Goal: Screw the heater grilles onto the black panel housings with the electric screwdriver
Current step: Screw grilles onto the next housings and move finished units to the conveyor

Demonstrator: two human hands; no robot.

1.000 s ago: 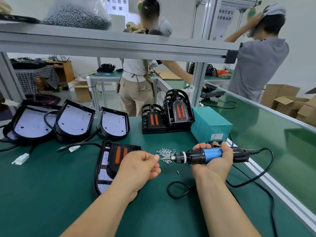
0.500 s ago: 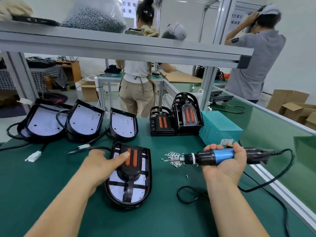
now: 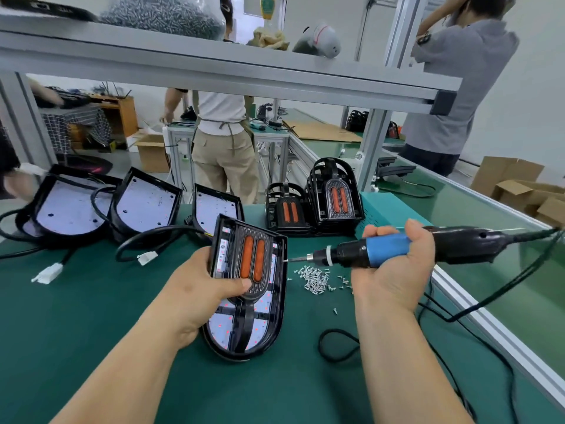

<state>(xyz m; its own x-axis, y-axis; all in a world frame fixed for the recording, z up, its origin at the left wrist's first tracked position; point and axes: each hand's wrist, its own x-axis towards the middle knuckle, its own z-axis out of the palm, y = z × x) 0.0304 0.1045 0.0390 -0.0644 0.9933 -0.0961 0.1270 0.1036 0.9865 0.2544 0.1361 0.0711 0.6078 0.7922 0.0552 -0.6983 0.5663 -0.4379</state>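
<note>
The black panel housing is in the middle of the green surface. It is tipped up, with its flat end high and its round end low. I cannot tell if the round end touches the surface. The grille, with two orange bars, sits inside the housing near the top.

I think the step now is to drive a screw through the grille. To do it well, the grille must not slide, so the thumb should press it flat until the screw bites. The bit should go straight into the hole. If it is slanted, the screw may go in crooked or drop off. A soft push is enough, and it is best to stop when the screw is snug, so the plastic does not crack.

The left hand holds the housing from 9 o'clock. Its thumb lies on the low part of the grille, and its other fingers go behind the left edge, out of sight. The right hand comes from 3 o'clock, palm up. Its fingers are curled tight round the electric screwdriver. The bit lies sideways, with its tip just beside the housing's right edge. Little screws lie in a heap at 4 o'clock from the housing.
</note>
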